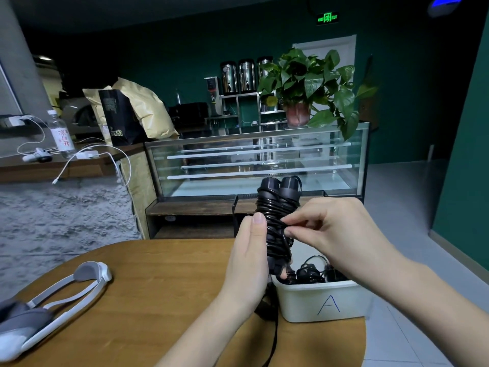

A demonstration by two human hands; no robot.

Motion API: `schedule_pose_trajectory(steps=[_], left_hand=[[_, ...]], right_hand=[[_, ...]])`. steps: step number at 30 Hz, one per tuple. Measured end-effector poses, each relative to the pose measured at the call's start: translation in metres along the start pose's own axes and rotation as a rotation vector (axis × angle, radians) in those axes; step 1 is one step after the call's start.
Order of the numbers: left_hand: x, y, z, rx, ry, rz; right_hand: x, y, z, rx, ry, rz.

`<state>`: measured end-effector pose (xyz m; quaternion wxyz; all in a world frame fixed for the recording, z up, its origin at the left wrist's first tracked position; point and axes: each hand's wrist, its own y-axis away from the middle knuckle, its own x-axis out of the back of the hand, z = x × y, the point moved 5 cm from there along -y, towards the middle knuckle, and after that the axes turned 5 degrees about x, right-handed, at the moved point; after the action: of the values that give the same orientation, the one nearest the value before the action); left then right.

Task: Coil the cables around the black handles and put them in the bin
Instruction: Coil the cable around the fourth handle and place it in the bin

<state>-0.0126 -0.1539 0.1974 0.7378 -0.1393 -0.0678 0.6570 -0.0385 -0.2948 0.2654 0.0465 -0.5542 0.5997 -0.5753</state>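
Note:
Two black handles [277, 189] stand upright side by side above the round wooden table [148, 300], wrapped in many turns of black cable [275, 229]. My left hand [248, 260] holds the bundle from the left, thumb up along it. My right hand [330, 229] pinches a strand of the cable at the bundle's right side. A loose tail of cable [274, 337] hangs down over the table's front. The white bin [322, 300], marked with a blue A, sits at the table's right edge and holds more black coiled cables [312, 271].
A white and grey headset [53, 298] lies on the table's left. Behind stand a glass display case [259, 160] with a potted plant [304, 86] on top, and a side counter [53, 165] with a water bottle and white charging leads.

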Motion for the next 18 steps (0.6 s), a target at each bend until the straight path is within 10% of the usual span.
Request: schedule_pose_trajectory(steps=[10, 18], left_hand=[[0.002, 0.006, 0.003, 0.006, 0.086, -0.247], [0.002, 0.002, 0.004, -0.016, 0.143, -0.094]], right_hand=[[0.001, -0.001, -0.008, -0.01, 0.063, -0.087], [-0.005, 0.007, -0.012, 0.1, 0.123, -0.044]])
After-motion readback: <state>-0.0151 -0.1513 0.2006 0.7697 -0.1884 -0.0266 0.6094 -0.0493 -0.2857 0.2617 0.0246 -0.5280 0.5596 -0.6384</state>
